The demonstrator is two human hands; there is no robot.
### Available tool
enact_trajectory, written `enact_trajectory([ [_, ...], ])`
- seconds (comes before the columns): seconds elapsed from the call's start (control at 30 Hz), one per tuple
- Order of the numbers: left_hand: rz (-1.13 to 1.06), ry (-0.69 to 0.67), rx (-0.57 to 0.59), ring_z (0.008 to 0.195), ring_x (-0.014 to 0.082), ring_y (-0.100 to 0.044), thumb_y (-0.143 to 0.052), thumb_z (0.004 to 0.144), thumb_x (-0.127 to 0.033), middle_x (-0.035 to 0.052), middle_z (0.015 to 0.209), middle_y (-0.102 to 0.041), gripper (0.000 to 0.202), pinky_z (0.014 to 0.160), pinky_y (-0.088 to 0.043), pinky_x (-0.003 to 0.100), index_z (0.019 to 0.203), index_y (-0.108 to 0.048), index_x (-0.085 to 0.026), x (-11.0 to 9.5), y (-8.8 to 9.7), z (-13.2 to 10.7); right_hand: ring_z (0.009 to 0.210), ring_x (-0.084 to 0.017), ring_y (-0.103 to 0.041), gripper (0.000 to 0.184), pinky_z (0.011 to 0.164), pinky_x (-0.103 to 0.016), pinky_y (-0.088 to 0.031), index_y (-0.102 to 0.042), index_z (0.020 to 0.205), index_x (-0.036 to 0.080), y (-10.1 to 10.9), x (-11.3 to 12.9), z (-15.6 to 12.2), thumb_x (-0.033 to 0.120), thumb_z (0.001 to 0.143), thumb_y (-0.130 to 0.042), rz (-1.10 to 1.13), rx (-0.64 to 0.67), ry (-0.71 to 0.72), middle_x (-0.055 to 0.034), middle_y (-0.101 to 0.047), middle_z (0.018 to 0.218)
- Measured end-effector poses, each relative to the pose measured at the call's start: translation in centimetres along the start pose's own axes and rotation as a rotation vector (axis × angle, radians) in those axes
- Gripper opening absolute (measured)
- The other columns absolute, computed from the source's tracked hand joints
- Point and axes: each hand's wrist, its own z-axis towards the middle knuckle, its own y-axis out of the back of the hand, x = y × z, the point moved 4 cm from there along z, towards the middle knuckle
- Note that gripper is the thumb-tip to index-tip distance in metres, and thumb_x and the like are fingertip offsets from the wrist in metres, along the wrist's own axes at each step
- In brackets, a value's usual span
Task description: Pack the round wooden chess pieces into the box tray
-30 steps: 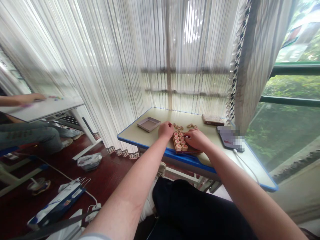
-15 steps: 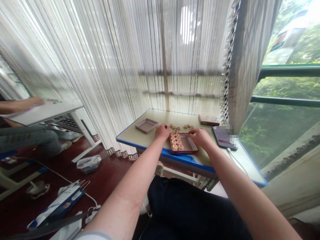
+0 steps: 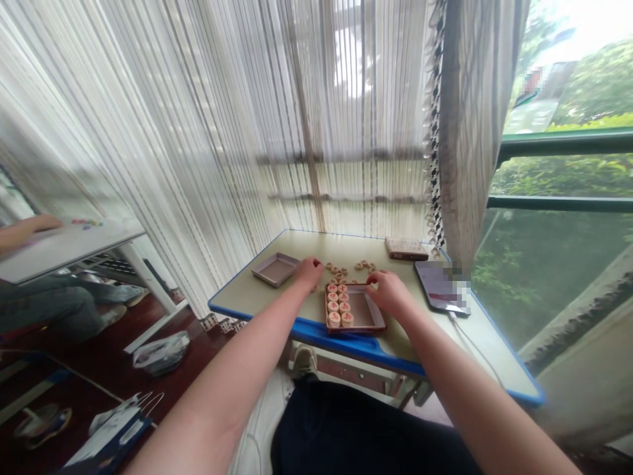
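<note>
A shallow brown box (image 3: 366,322) lies near the table's front edge. Several round wooden Chinese chess pieces (image 3: 343,298) with red characters stand in two columns along its left side; its right part shows bare bottom. Behind the box, loose chess pieces (image 3: 364,265) lie in small clusters. My left hand (image 3: 309,273) is closed just left of these, its fingertips partly hidden, so whatever they hold cannot be made out. Over the box's far right corner, my right hand (image 3: 388,289) has thumb and fingers pinched together; what is between them is too small to tell.
An open box lid (image 3: 275,269) rests at the table's left. At the back right is a closed box (image 3: 406,249), with a tablet (image 3: 440,287) and its white cable before it. Striped curtains hang behind. Another person's arm (image 3: 24,232) is over a white table at far left.
The view has shifted, so the table sits lower and farther left. Both my hands stay near the box, with similar finger poses. The rows of pieces in the box look the same.
</note>
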Motion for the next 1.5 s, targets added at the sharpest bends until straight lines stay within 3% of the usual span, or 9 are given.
enact_trajectory([
  [0.17,0.067,-0.043,0.016,0.081,0.0183,-0.063,-0.048,0.076,-0.030,0.0082,0.083,-0.069,0.023,0.072,-0.045,0.026,0.081,-0.066,-0.017,-0.3,-0.8,3.1,0.091,-0.020,-0.054,0.029,0.085,-0.028,-0.037,-0.066,0.093,0.015,1.3,-1.1,0.6,0.027,0.084,-0.041,0.079,-0.171,-0.131,-0.0110,-0.060,0.095],
  [0.37,0.155,-0.062,0.302,0.078,0.0196,-0.064,-0.048,0.076,-0.038,0.0108,0.078,-0.069,0.031,0.068,-0.046,0.024,0.075,-0.067,-0.013,-1.3,-2.3,7.1,0.090,-0.023,-0.054,0.037,0.082,-0.033,-0.036,-0.065,0.086,0.015,1.4,-1.2,1.1,0.032,0.091,-0.032,0.003,-0.187,-0.109,-0.0119,-0.062,0.086],
  [0.53,0.168,-0.173,0.165,0.087,0.0209,-0.061,-0.047,0.076,-0.030,0.0116,0.090,-0.066,0.027,0.078,-0.046,0.028,0.088,-0.065,-0.014,-0.9,-2.4,7.5,0.098,-0.025,-0.051,0.032,0.089,-0.039,-0.033,-0.067,0.092,0.018,0.7,-1.5,1.1,0.034,0.088,-0.040,-0.030,-0.175,-0.115,-0.0102,-0.064,0.096],
  [0.73,0.108,-0.460,0.117,0.107,0.0239,-0.050,-0.054,0.072,-0.032,0.0093,0.106,-0.058,0.031,0.098,-0.036,0.035,0.097,-0.067,-0.019,-3.1,-1.4,4.7,0.087,-0.018,-0.058,0.023,0.079,-0.029,-0.042,-0.070,0.091,0.022,1.4,0.4,3.3,0.030,0.075,-0.056,0.201,0.168,0.077,-0.0048,-0.066,0.095],
  [0.87,0.044,-0.574,0.373,0.114,0.0228,-0.046,-0.059,0.069,-0.031,0.0023,0.115,-0.058,0.027,0.104,-0.030,0.035,0.094,-0.070,-0.028,-3.6,-1.3,3.5,0.074,-0.016,-0.061,0.020,0.070,-0.025,-0.043,-0.072,0.085,0.023,0.7,1.4,5.2,0.029,0.073,-0.057,0.171,0.316,0.058,-0.0024,-0.070,0.084],
  [0.97,0.016,-0.566,0.445,0.111,0.0221,-0.049,-0.062,0.068,-0.033,0.0009,0.111,-0.062,0.028,0.103,-0.031,0.033,0.095,-0.071,-0.029,-3.2,-1.4,3.3,0.074,-0.017,-0.061,0.022,0.068,-0.024,-0.043,-0.073,0.076,0.022,-0.6,1.3,5.5,0.031,0.076,-0.054,0.142,0.260,0.091,-0.0028,-0.070,0.080],
  [1.13,0.024,-0.586,0.378,0.095,0.0206,-0.057,-0.061,0.070,-0.035,0.0029,0.092,-0.069,0.027,0.096,-0.037,0.033,0.092,-0.071,-0.025,-3.5,-1.8,3.1,0.079,-0.018,-0.060,0.026,0.070,-0.024,-0.042,-0.074,0.077,0.019,-1.8,-0.9,5.2,0.033,0.078,-0.052,0.068,0.122,0.030,-0.0059,-0.070,0.087],
  [1.3,0.027,-0.605,0.274,0.092,0.0201,-0.058,-0.059,0.074,-0.037,0.0059,0.090,-0.069,0.025,0.095,-0.038,0.033,0.086,-0.073,-0.020,-4.0,-1.8,3.0,0.084,-0.018,-0.060,0.026,0.077,-0.024,-0.041,-0.072,0.088,0.018,-0.3,-2.6,5.7,0.027,0.077,-0.050,0.037,-0.034,-0.027,-0.0069,-0.068,0.095],
  [1.5,0.018,-0.666,0.359,0.097,0.0199,-0.054,-0.065,0.069,-0.033,0.0021,0.094,-0.066,0.016,0.096,-0.037,0.031,0.080,-0.075,-0.027,-4.4,-1.9,2.5,0.094,-0.021,-0.060,0.038,0.082,-0.026,-0.042,-0.068,0.101,0.014,0.7,-4.7,5.8,0.010,0.071,-0.044,0.000,-0.146,-0.234,-0.0103,-0.068,0.100],
])
